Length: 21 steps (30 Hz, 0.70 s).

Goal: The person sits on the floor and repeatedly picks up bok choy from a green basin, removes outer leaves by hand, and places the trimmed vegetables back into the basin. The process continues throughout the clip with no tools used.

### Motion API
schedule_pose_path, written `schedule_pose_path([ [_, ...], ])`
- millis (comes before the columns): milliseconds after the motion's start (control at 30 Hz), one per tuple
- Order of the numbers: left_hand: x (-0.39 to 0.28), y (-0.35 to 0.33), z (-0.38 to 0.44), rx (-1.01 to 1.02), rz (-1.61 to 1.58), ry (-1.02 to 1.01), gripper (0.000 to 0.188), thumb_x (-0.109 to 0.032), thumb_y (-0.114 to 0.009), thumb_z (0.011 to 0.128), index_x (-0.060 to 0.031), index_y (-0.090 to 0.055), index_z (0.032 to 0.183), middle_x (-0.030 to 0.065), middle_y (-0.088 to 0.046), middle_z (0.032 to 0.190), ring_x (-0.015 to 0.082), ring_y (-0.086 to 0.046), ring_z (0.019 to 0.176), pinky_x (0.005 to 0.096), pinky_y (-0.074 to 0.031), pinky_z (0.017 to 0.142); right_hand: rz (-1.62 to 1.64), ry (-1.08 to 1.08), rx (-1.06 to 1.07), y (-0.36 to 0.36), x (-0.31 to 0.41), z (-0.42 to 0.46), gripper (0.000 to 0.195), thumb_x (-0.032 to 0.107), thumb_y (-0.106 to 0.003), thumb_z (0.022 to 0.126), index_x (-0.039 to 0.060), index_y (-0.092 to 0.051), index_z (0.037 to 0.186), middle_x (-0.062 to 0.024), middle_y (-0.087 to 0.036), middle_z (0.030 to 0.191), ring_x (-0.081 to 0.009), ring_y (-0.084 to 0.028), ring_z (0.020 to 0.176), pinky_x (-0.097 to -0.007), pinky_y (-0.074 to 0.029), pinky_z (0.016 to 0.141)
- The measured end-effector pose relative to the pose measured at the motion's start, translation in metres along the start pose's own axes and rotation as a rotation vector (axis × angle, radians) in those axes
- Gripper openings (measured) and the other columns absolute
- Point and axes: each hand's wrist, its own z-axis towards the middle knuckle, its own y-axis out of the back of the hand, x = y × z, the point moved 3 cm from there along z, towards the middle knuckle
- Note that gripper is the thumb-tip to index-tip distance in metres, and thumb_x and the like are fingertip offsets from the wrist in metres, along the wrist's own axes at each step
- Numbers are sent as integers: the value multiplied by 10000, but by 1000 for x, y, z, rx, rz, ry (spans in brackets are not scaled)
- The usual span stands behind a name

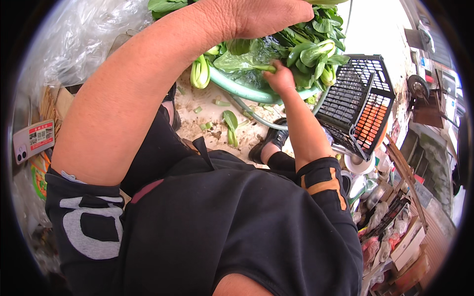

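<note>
A light green plastic tub (255, 92) holds water and leafy greens in front of me. My left hand (272, 18) reaches across above it, cut off by the top edge of the view; a pale green stalk (327, 1) shows by its thumb, and its grip is hidden. Low in the tub, my right hand (282, 77) pinches the stem of a broad leaf (237, 62) that lies in the water. Bok choy (314, 55) is heaped beside it on the right. Another bok choy (200, 74) hangs over the left rim.
A black plastic crate (351, 96) stands right of the tub. A hose (255, 117) curves below the rim. Cut leaves and stalks (231, 127) lie on the wet floor between my shoes. Clear plastic sheeting (85, 40) is at upper left, and mixed clutter (385, 218) at lower right.
</note>
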Motion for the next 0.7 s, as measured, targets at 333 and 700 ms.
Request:
schedule_pose_path([
  [333, -11, 8, -2, 24, 31, 3, 302, -140, -535, 861, 66, -616, 1067, 182, -668, 939, 281, -643, 932, 388, -504, 892, -284, 221, 56, -7, 5, -5, 510, 182, -830, 710, 71, -659, 1177, -146, -723, 1009, -278, -692, 893, -362, -540, 845],
  [700, 17, 0, 9, -65, 106, -55, 344, -173, -565, 844, 39, -620, 1109, 224, -677, 963, 325, -651, 922, 400, -502, 856, -120, 73, 66, 17, 21, -15, 470, 299, -831, 714, 72, -709, 1106, -141, -734, 904, -251, -704, 844, -345, -539, 833],
])
